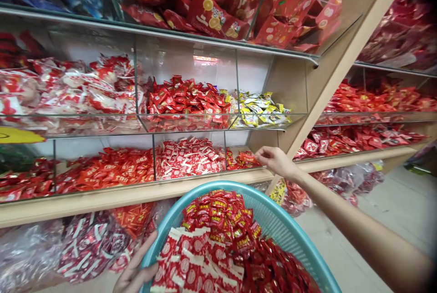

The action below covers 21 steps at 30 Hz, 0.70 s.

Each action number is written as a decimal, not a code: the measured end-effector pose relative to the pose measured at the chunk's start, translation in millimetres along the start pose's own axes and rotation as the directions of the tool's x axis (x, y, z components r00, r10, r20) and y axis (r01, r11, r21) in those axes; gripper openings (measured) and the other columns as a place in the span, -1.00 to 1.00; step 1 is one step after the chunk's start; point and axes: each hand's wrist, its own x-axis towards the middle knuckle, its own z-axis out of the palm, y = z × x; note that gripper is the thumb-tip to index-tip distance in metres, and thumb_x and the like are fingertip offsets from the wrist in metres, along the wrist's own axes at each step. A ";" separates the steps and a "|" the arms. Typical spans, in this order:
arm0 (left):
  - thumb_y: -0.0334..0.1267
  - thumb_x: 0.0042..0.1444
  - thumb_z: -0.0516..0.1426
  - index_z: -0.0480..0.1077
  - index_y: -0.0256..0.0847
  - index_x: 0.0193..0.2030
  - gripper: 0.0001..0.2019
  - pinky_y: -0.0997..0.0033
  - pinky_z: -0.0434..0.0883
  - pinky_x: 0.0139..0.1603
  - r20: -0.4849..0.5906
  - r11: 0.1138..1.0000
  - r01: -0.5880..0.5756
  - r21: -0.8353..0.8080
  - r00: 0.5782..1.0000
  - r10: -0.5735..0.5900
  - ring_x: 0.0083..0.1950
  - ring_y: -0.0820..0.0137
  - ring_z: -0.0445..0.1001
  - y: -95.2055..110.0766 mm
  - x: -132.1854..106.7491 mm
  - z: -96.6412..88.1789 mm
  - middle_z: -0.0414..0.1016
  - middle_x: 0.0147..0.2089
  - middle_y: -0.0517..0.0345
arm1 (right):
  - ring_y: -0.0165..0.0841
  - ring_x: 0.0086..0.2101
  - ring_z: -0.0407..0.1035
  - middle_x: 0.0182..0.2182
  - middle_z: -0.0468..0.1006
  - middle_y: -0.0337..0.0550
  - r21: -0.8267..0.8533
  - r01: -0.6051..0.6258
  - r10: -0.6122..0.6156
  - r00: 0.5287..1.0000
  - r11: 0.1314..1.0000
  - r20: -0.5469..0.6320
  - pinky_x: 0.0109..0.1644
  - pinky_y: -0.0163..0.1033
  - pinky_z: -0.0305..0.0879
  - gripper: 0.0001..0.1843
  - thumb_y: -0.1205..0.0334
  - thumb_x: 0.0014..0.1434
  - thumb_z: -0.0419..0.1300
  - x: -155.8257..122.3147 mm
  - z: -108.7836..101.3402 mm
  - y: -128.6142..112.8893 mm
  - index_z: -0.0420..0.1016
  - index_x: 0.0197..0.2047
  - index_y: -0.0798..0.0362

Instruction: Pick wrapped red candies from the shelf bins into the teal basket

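My left hand (138, 265) grips the rim of a teal plastic basket (297, 231) at its left side, thumb inside and fingers outside. Wrapped candies fill much of the basket: red-and-white ones (191, 261) in front, red ones with yellow lettering (218, 213) behind, and dark red ones (269, 265) at the right. Out ahead, my right hand (275, 161) is at the small end compartment of the lower shelf. Its fingers are pinched on an orange-red wrapped candy (250, 158), by the other red candies lying there.
Clear dividers (155, 156) split the shelves into bins of wrapped sweets, including red-and-white candies (191, 158) and yellow-and-white packets (262, 110). A slanting wooden upright (344, 69) stands right of my hand. Bagged sweets (92, 247) lie below the wooden ledge (102, 199).
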 end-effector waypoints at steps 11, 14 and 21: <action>-0.30 -0.14 0.23 0.29 -0.03 0.11 -0.42 0.37 0.31 -0.02 0.116 0.987 0.077 -0.141 0.991 -0.061 0.07 0.22 0.36 6.3 -12.8 1.7 0.48 0.01 0.18 | -0.52 -0.54 0.29 -0.55 0.44 -0.26 0.578 -0.347 0.074 0.893 0.739 0.443 -0.44 -0.38 0.20 -0.72 0.06 -0.04 0.25 -61.0 21.0 -77.1 0.41 -0.36 0.11; -0.33 -0.13 0.23 0.27 -0.06 0.12 -0.40 0.40 0.34 -0.06 0.138 0.980 0.090 -0.176 0.988 -0.066 0.07 0.22 0.35 6.6 -13.2 0.6 0.47 0.02 0.17 | -0.54 -0.56 0.32 -0.57 0.47 -0.27 0.633 -0.405 0.036 0.858 0.660 0.512 -0.45 -0.40 0.23 -0.73 0.10 -0.05 0.27 -60.0 41.7 -92.1 0.40 -0.36 0.12; -0.34 -0.26 0.30 0.18 -0.19 0.19 -0.22 0.30 0.42 -0.22 0.084 0.983 0.089 -0.160 0.994 -0.077 -0.10 0.11 0.48 -1.2 -5.0 -3.4 0.55 -0.12 0.05 | -0.48 -0.53 0.42 -0.60 0.50 -0.26 0.666 -0.537 -0.221 0.668 0.519 0.711 -0.41 -0.36 0.35 -0.64 0.05 -0.21 0.34 -67.4 132.4 -167.0 0.36 -0.48 0.15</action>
